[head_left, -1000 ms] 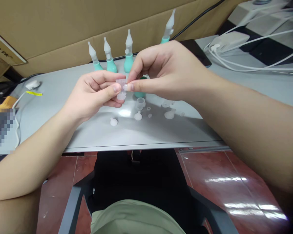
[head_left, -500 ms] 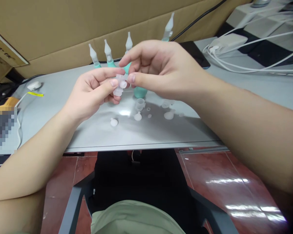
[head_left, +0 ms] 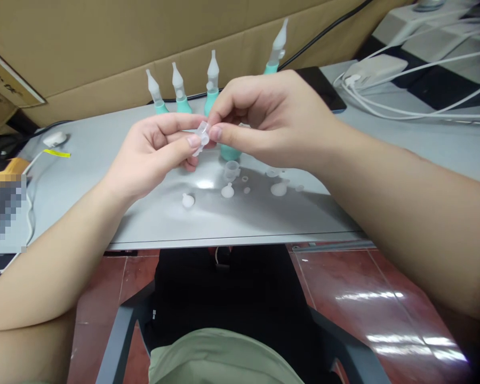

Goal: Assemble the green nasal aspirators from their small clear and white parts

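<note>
My left hand and my right hand meet above the grey table. Both pinch one small translucent plastic piece between thumb and fingers. Just below them on the table lie several small translucent parts: a little cup, a round cap, a bulb-shaped piece and a wider one. A teal base shows under my right hand.
Several teal bulbs with clear pointed tips stand in a row at the table's back, against a cardboard wall. White cables and a black flat device lie to the right. A chair and my lap are below.
My right thumb and fingers have closed back onto the clear piece held by my left hand; both hands shifted slightly, staying above the loose parts.
</note>
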